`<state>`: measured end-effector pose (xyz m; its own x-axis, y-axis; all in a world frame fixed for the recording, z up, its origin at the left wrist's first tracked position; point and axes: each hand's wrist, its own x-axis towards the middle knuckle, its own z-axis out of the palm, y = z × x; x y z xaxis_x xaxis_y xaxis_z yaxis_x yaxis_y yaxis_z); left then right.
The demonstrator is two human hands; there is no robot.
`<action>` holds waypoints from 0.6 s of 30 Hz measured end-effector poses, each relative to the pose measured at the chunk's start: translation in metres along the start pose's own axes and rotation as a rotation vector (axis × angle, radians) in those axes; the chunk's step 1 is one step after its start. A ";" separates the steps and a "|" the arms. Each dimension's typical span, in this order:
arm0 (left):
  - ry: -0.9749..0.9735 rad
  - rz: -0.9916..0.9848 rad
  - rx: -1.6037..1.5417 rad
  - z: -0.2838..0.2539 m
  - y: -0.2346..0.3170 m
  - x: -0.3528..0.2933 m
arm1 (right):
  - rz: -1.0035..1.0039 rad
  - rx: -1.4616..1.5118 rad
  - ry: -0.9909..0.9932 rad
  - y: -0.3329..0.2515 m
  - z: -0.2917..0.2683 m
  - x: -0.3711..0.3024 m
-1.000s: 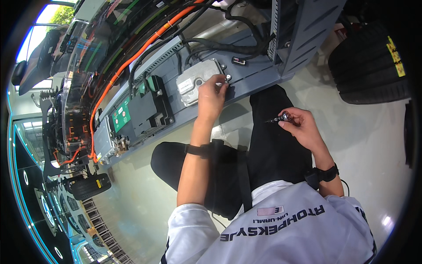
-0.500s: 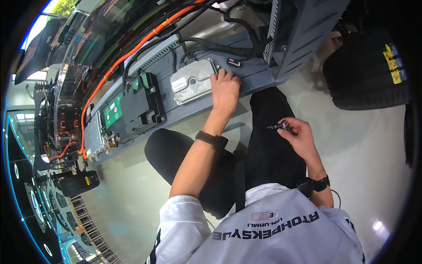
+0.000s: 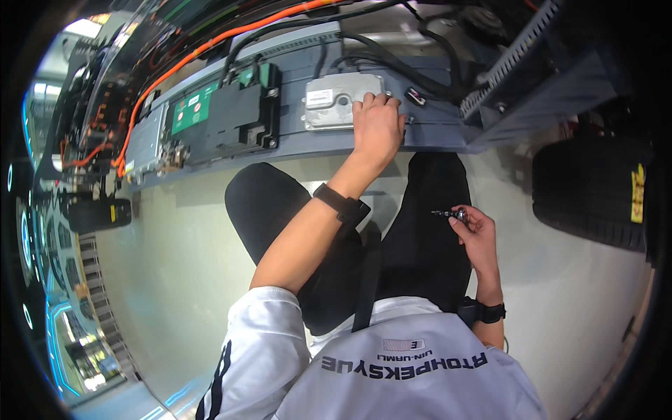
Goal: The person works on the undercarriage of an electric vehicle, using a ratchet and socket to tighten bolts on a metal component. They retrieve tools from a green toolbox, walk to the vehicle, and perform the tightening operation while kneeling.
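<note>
My left hand (image 3: 379, 128) reaches to the right end of a silver metal control unit (image 3: 323, 120) mounted on a grey frame rail (image 3: 428, 134). Its fingers are bent down and drawn together at the unit's edge; what lies under the fingertips is hidden. A dark connector with a pale marking (image 3: 416, 96) sits just to the right of that hand. Over my right thigh, my right hand (image 3: 477, 234) pinches a small screwdriver-like tool (image 3: 458, 214), its thin bit pointing left. The palm covers part of this tool.
Left of the control unit stands a black and green electrical box (image 3: 241, 115). An orange cable (image 3: 210, 46) and black cables (image 3: 413, 73) run behind. A grey upright beam (image 3: 532, 87) rises at right, with a tyre (image 3: 591, 185) beside it. Pale floor (image 3: 189, 245) surrounds my legs.
My view has turned and shifted, so the rail lies more level. My left hand stays at the control unit's right end. My right hand keeps the tool, its bit still pointing left.
</note>
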<state>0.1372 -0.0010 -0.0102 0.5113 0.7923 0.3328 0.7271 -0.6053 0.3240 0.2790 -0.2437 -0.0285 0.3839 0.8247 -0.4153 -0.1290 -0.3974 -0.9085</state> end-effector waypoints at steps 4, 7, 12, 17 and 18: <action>-0.058 -0.210 -0.096 -0.029 -0.024 -0.016 | 0.010 0.052 -0.049 0.002 0.009 0.022; -0.017 -0.320 -0.120 -0.056 -0.044 -0.038 | 0.065 0.044 -0.120 0.003 0.024 0.038; -0.040 -0.453 -0.124 -0.104 -0.060 -0.074 | 0.114 0.130 -0.266 0.010 0.060 0.065; -0.220 -0.643 -0.166 -0.136 -0.103 -0.083 | -0.081 0.075 -0.421 -0.024 0.114 0.084; -0.215 -0.646 -0.192 -0.137 -0.104 -0.080 | -0.142 0.042 -0.438 -0.036 0.124 0.090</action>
<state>-0.0421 -0.0125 0.0510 0.0983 0.9831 -0.1545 0.8322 0.0040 0.5545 0.2046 -0.1048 -0.0391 -0.0209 0.9656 -0.2591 -0.1433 -0.2593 -0.9551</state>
